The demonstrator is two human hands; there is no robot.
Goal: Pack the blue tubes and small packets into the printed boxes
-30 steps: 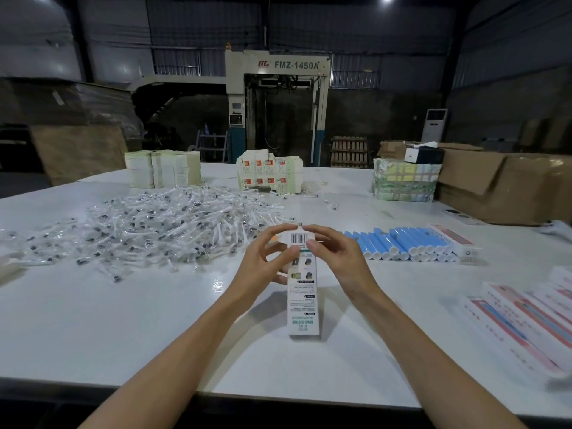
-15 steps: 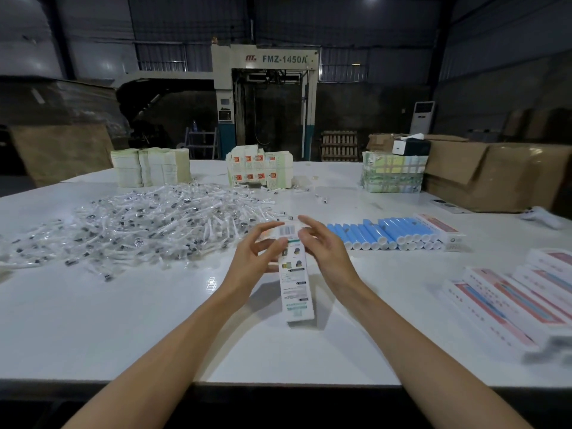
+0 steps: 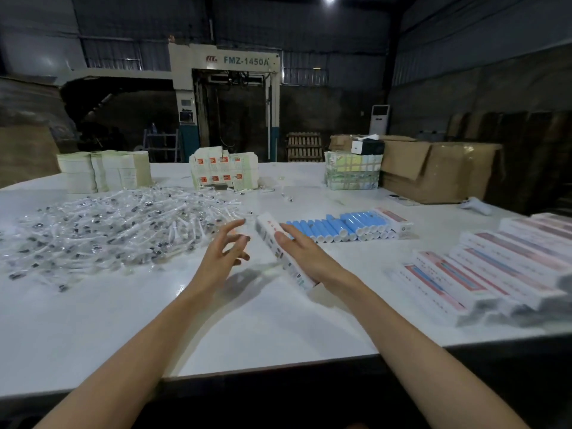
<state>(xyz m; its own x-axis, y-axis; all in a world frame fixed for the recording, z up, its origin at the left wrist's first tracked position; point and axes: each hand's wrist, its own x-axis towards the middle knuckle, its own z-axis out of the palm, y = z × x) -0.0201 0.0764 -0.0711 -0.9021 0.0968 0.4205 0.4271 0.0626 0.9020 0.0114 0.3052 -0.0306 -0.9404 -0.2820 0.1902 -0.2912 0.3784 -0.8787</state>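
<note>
Flanking the printed box [image 3: 280, 252]: packets [image 3: 108, 230] left, blue tubes [image 3: 337, 226] right.

Bare table [image 3: 93, 320] near edge; packet heap [image 3: 108, 230] left, boxes [image 3: 495, 274] right.
</note>
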